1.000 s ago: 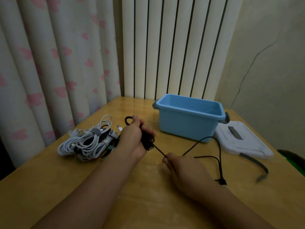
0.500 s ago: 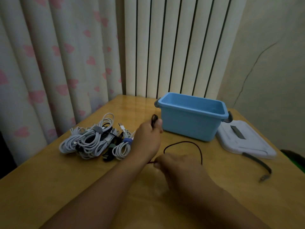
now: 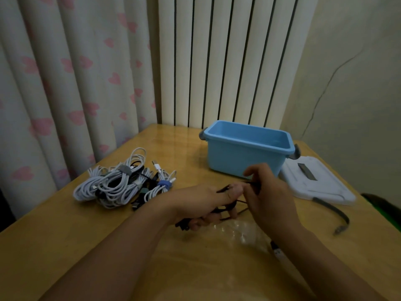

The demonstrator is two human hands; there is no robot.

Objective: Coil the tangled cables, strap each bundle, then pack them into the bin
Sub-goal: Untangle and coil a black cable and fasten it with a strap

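Observation:
A thin black cable point(image 3: 225, 208) is looped around the fingers of my left hand point(image 3: 199, 203), just above the wooden table point(image 3: 108, 246). My right hand point(image 3: 269, 196) pinches a strand of the same cable close to the left fingertips. One plug end point(image 3: 276, 250) of the cable lies on the table under my right forearm. The blue bin point(image 3: 245, 155) stands open behind my hands; no cable is visible inside. A heap of white and dark cables point(image 3: 121, 183), some strapped, lies to the left.
The bin's white lid point(image 3: 314, 183) lies flat to the right of the bin. A dark strap point(image 3: 334, 211) curves on the table beside the lid. Curtains hang behind the table's far and left edges.
My hands have come closer together. The loose loop of black cable that lay on the table is now gathered around my left fingers.

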